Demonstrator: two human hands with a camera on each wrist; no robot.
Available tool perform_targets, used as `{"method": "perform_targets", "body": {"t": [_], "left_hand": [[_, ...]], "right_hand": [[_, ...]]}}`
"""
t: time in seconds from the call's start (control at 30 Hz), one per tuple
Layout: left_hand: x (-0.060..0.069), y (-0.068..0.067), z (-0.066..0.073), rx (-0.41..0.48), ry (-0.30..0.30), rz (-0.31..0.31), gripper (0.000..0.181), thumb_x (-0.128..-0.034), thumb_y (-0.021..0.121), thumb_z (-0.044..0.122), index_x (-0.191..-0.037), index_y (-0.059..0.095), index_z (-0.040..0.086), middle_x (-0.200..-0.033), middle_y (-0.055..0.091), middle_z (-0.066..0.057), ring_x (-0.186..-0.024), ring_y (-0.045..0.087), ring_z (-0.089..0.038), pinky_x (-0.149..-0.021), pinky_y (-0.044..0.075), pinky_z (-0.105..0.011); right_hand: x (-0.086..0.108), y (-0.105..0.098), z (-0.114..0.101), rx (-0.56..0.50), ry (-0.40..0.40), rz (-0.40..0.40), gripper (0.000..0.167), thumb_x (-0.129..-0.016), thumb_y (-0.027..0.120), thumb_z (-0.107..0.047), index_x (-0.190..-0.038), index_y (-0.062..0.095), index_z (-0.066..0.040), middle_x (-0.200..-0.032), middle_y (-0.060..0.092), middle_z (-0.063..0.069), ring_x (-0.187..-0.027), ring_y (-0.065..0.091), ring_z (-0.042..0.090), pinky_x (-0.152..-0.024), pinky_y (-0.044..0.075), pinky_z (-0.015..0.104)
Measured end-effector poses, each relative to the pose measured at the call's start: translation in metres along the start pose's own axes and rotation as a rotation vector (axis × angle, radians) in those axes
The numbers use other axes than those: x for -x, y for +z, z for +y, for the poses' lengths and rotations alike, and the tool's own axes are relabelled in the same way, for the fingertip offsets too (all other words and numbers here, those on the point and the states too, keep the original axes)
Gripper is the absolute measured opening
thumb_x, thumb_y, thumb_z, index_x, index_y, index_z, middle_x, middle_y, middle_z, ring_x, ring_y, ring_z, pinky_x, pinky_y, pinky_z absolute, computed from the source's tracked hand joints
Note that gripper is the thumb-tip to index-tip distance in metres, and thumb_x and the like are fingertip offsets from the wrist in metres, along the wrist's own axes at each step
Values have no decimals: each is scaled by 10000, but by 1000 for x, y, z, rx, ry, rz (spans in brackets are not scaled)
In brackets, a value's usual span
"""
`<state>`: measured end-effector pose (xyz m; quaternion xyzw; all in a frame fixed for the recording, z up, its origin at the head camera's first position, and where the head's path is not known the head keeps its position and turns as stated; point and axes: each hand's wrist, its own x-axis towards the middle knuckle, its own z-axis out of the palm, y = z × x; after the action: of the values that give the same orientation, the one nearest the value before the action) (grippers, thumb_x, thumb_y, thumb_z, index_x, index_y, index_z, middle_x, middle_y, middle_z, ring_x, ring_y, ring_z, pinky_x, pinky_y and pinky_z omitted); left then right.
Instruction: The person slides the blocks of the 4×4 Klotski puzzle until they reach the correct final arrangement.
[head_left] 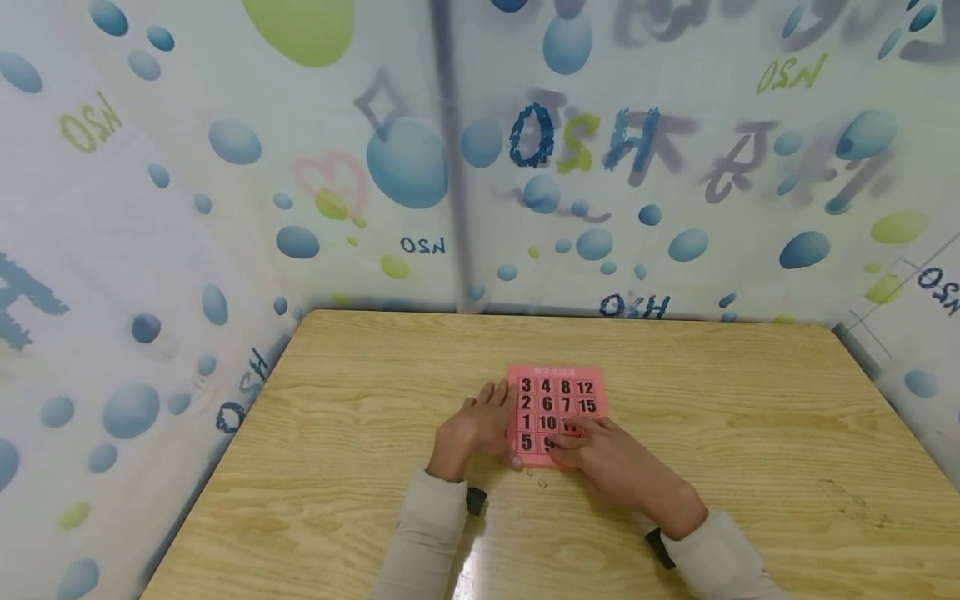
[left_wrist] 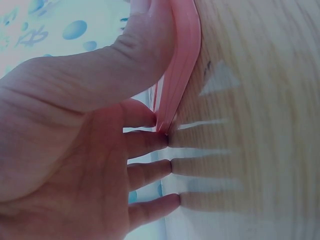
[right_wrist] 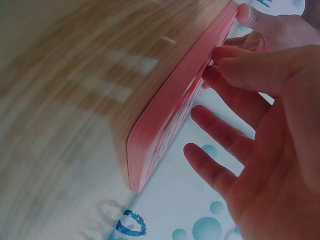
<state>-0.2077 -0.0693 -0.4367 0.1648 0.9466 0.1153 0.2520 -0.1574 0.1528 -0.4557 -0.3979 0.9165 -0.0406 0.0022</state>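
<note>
A pink sliding number puzzle lies flat on the wooden table, its square tiles printed with black numbers. My left hand is against its left side, fingers fairly straight. In the left wrist view the fingertips meet the tabletop, while the thumb lies along the puzzle's pink frame. Over the lower right tiles reaches my right hand, covering some of them. Its fingers are extended; in the right wrist view the index finger touches the tile face, and two other fingers stand apart from it.
The wooden table extends around the puzzle on all sides. Behind it and at the left stand pale wall panels patterned with blue and green bubbles. A dark band shows at the left wrist, another band at the right.
</note>
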Motion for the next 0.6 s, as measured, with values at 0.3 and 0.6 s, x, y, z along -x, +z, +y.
{"method": "perform_targets", "body": {"t": [0.3,0.6], "left_hand": [[-1,1,-1,3,4,4,1173,-751,841,424,-1604,108,91,-1676,50,-90,-1545,32,-269,-1238,153,-465],[-2,0,0,6,2,0,1194,-748,845,416,-1606,80,93,-1677,28,-94,-1544,17,-275,-1239,144,-466]], "right_hand": [[3,-3,2,-39,20,-9,346,-984,584,-123,-1298,684,-229,-1344,643,-4,-1323,509,314,-1070,399,593],[17,-6,15,-45,44,-18,345,-970,616,-139,-1303,680,-205,-1392,608,-11,-1341,488,326,-1031,418,620]]}}
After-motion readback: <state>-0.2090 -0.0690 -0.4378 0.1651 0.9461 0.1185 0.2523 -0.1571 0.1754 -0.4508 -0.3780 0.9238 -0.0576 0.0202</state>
